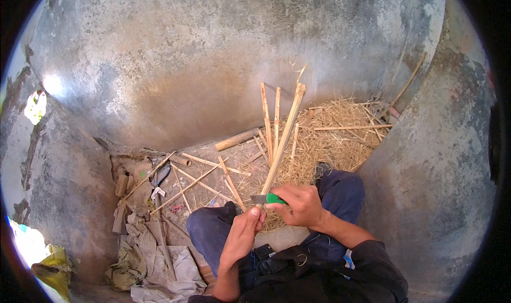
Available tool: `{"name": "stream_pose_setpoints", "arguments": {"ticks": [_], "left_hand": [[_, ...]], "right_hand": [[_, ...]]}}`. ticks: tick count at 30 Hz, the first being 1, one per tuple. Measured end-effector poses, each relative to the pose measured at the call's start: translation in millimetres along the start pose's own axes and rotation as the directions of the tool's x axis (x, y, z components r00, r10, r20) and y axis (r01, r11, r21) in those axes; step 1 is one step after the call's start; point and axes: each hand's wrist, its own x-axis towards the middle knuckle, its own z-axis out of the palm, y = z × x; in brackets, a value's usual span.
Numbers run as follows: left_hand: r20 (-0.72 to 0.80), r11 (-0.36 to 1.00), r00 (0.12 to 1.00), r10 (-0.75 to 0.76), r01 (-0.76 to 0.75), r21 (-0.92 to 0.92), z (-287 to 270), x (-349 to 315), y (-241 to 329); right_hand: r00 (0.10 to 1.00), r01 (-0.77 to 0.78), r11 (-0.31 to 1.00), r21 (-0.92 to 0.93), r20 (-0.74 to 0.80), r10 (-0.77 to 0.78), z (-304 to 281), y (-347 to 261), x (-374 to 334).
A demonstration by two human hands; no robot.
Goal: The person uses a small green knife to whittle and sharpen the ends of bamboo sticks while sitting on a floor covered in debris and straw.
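Note:
A long split bamboo strip slants up and away between my legs, its far end frayed with a thin curl of fibre. My left hand is closed round the near end, thumb on top. In my right hand is a knife with a green handle. Its short grey blade lies across the strip just beyond my left thumb and seems to touch it. My right fingers wrap the handle and hide part of it. Two thinner bamboo sticks stand leaning at the wall, left of the strip.
Pale shavings are heaped at the right beyond my knee. Loose sticks cross on the floor at the left, near a bamboo tube. Crumpled grey cloth lies at the lower left. Stained grey walls close in around me.

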Motion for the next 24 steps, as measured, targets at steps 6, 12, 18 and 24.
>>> {"name": "stream_pose_setpoints", "arguments": {"ticks": [6, 12, 18, 24], "left_hand": [[-0.065, 0.987, 0.996, 0.059, -0.048, 0.152, 1, 4, -3], [-0.080, 0.960, 0.989, 0.128, -0.103, 0.260, 6, 0, -6], [-0.062, 0.967, 0.997, 0.038, -0.021, 0.255, 7, -23, -24], [-0.040, 0.965, 0.999, 0.034, -0.022, 0.262, -1, -24, -21]], "right_hand": [[1.000, -0.022, 0.997, -0.075, 0.014, 0.023, -1, -2, 5], [0.994, -0.078, 0.987, -0.141, -0.083, 0.067, -9, 11, 7], [0.944, -0.253, 0.951, -0.176, -0.261, 0.202, -52, 59, 40], [0.938, -0.238, 0.963, -0.128, -0.286, 0.194, -56, 61, 33]]}}
